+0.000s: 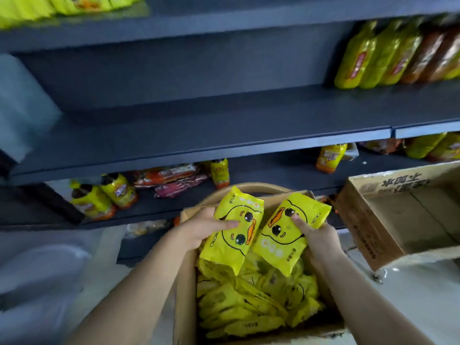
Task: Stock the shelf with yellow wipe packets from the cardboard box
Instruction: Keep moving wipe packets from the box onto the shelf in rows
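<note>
Left yellow plastic wipe packet and right yellow plastic wipe packet, each printed with a cartoon duck face, carried the letters "CKOK" along one edge; the Chinese characters beside them were too small to read. Left hand gripped the left packet, thumb laid across its front and fingers curled behind. Right hand gripped the right packet the same way, thumb pressed beside the duck's eye. The packets were held side by side between the hands, edges close; contact could not be judged. Directly below both hands stood an open brown cardboard box with a loose heap of yellow duck packets inside. Right of the right hand sat a second brown cardboard box, tilted, with upside-down Chinese print on its flap, not legible. Beyond and above the hands ran a dark blue-grey shelf board. Up-right of the right hand stood yellow-wrapped drink bottles; beyond the left hand, on the lower board, yellow-labelled bottles and flat red snack packs. Far up-left lay blurred yellow packets on the top shelf. Pale floor lay under the boxes.
</note>
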Available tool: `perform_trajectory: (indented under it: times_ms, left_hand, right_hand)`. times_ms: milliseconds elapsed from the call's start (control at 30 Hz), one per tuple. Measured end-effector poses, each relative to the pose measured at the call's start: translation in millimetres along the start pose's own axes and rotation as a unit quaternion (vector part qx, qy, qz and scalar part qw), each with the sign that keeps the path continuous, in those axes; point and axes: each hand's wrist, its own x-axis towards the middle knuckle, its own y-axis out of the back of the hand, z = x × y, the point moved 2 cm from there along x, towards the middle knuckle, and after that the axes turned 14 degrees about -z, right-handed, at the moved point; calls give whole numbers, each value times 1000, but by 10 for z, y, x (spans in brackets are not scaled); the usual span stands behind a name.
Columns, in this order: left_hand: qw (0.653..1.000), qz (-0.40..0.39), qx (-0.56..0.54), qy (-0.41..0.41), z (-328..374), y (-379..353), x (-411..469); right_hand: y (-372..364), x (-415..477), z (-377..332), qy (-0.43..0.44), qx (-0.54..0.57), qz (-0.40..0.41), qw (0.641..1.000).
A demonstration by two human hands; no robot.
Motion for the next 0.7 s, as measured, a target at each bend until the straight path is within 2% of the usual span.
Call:
perform_trajectory:
  times_ms: [133, 233, 400, 533, 700]
  left_hand:
    - [994, 82, 41, -57, 448, 71, -688]
    - [984, 142, 85, -71, 767, 122, -1142]
    - [962, 207, 138, -109, 1287, 189, -1842]
    - [947, 232, 185, -127, 1728, 303, -2290]
    - [933, 251, 219, -137, 2274, 662, -2635]
  right_hand:
    - [-253, -94, -499, 44, -10, -50, 998]
    - [-427, -203, -853, 74, -9, -93, 993]
    - [-685, -449, -1421, 124, 2, -140, 982]
    - [-951, -615, -1919, 151, 26, -174, 973]
    - [-1363, -688, -2499, 168, 68, -178, 967]
